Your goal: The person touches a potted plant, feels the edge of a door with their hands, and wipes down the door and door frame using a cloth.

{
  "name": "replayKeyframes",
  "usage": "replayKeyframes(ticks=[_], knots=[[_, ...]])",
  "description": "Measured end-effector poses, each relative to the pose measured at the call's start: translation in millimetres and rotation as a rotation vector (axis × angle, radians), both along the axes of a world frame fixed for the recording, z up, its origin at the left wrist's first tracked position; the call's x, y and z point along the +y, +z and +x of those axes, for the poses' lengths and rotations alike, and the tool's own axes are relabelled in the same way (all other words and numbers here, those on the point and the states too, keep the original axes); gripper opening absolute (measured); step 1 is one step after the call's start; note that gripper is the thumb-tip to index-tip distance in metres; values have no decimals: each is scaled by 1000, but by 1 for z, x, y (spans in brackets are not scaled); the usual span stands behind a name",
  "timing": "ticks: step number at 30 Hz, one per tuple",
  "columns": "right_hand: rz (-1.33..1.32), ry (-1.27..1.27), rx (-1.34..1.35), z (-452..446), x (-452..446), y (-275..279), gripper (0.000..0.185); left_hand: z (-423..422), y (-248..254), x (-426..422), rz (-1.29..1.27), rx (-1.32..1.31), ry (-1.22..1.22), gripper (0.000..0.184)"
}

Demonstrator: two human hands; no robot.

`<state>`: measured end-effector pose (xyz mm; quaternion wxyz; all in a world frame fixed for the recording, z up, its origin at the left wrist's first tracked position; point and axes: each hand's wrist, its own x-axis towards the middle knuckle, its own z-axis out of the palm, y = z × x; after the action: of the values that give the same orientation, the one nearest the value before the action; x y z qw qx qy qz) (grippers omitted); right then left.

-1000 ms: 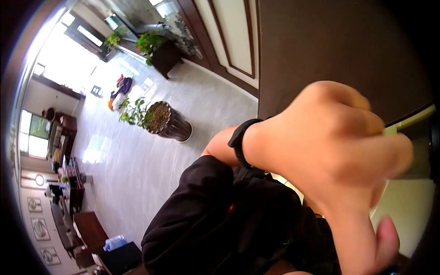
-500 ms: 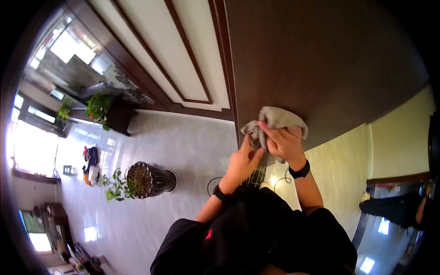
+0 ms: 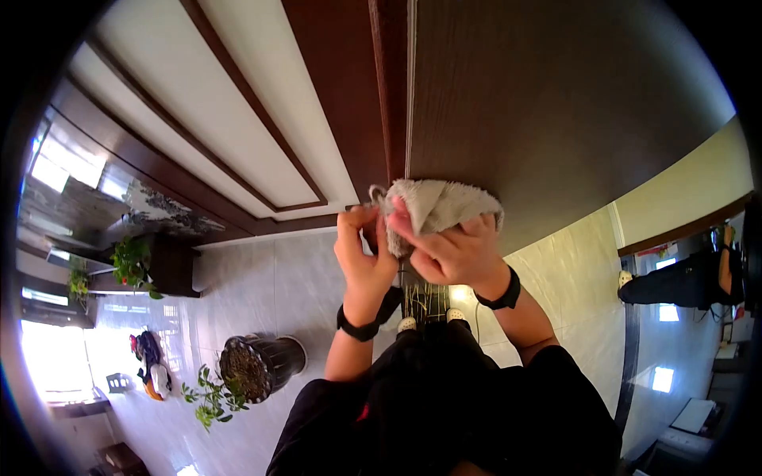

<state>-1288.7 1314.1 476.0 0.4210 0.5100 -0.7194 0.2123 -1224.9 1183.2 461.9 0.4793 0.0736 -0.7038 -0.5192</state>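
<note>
A grey fluffy cleaning cloth (image 3: 444, 205) lies bunched against the lower part of a dark brown wooden panel (image 3: 548, 111). My right hand (image 3: 456, 252) grips the cloth from below, its fingers pressed into the folds. At the cloth's left end, my left hand (image 3: 365, 250) pinches a corner where a small loop sticks up. That corner is beside the panel's light edge strip and the reddish-brown frame (image 3: 389, 87). Both wrists wear black bands. The fingertips of both hands are partly hidden by the cloth.
A potted plant in a black pot (image 3: 274, 361) stands on the shiny tiled floor to the left. Beyond it lies a pile of clothes (image 3: 151, 365). A person in dark clothing (image 3: 675, 282) is at the far right. A dark slatted mat or grate (image 3: 426, 301) is by my feet.
The view has turned and come closer to the panel's edge. Both hands and the cloth have shifted left towards the frame, with my left hand now pinching the loop corner.
</note>
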Motion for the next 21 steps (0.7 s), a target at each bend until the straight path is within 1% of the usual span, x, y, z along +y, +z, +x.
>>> replayKeyframes(ticks=[1,2,3,5,6,7,8,9,10,11,13,14,16,17,18,19,21], knots=[[-1,-19,36,-1,-5,-7,40,1,-2,-1,13,-56,-46,15],[-3,-38,73,-2,-10,-14,37,1,-4,1,39,-39,-113,18],[0,-50,70,-2,-14,-26,37,2,-8,0,42,-41,-125,18],[6,-51,115,1,-14,-44,27,8,-21,2,-14,-161,-108,20],[13,-52,138,3,-14,-47,20,14,-39,-1,69,-300,-160,21],[17,-62,142,2,-14,-51,20,15,-53,-1,70,-296,-172,21],[18,-23,143,1,-14,-60,8,17,-64,0,115,-391,-173,21],[20,12,138,2,-12,-71,3,20,-72,2,159,-493,-176,21],[95,22,70,4,-9,-90,3,22,-75,4,126,-593,-152,21],[99,-27,87,2,-3,-106,3,15,-88,6,113,-576,-200,21],[196,11,29,9,3,-118,10,22,-122,10,-49,-528,-28,17],[231,20,14,11,3,-123,13,26,-128,7,87,-563,-103,20],[233,2,15,17,8,-126,20,36,-128,13,50,-510,-133,18],[221,-95,35,10,15,-121,20,33,-129,13,-7,-459,-103,15],[183,-91,30,10,22,-109,26,37,-130,17,-49,-416,-29,14],[153,-39,17,14,29,-99,31,46,-130,26,-52,-413,-29,14],[180,-302,-4,6,57,-74,44,41,-122,39,-68,-104,-118,17]])
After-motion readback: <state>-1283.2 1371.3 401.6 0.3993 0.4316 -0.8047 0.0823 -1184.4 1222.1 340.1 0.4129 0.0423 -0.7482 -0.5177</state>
